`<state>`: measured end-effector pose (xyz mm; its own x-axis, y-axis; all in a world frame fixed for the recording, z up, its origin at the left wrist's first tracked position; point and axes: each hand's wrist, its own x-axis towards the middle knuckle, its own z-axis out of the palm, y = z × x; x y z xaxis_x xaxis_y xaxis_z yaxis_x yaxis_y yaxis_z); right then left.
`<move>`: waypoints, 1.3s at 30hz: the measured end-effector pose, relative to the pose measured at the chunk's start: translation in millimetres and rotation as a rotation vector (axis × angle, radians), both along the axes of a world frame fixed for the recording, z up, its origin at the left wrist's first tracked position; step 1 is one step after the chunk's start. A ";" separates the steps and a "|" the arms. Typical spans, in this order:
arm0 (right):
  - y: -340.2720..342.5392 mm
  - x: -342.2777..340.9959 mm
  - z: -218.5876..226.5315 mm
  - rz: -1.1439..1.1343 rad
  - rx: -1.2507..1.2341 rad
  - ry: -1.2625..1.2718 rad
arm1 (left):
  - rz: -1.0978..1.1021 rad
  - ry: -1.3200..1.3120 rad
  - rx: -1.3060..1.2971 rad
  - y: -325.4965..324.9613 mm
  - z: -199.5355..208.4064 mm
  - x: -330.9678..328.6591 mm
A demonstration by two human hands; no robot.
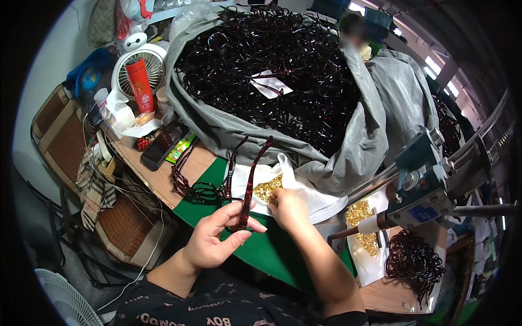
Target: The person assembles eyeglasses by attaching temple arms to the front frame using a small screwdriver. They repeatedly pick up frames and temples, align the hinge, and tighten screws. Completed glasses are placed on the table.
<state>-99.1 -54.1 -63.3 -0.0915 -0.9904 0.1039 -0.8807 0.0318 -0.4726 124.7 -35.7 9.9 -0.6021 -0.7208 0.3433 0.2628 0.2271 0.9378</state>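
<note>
My left hand (209, 245) is closed on a dark red-brown tortoiseshell eyeglass frame (252, 185), whose temple arm points up and away from me. At a heap of tiny gold-coloured pieces (266, 188) is my right hand (290, 209), its fingers curled together at the heap's right edge. Whatever those fingertips pinch is too small to make out. The heap lies on a white cloth (322, 205). Several similar frames (202, 192) rest on the green mat (272, 251), left of the held one.
A grey cloth sack (370, 127) heaped with dark eyeglass frames (272, 60) fills the far side. On the left are a phone (163, 145), a red bottle (140, 86) and a fan (155, 60). To the right stand a teal metal machine (416, 179), more gold pieces (361, 217) and dark parts (414, 266).
</note>
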 end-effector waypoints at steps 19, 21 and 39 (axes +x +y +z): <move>78.2 -1.2 59.3 0.025 -0.311 -1.148 | -0.018 -0.084 0.081 8.8 -12.9 -51.0; 91.1 3.8 61.1 0.046 -0.313 -1.180 | 0.008 -0.119 -0.070 13.8 -21.0 -63.5; 120.6 -8.7 70.0 0.025 -0.429 -0.732 | -0.163 -0.107 -0.020 29.5 -15.8 -88.4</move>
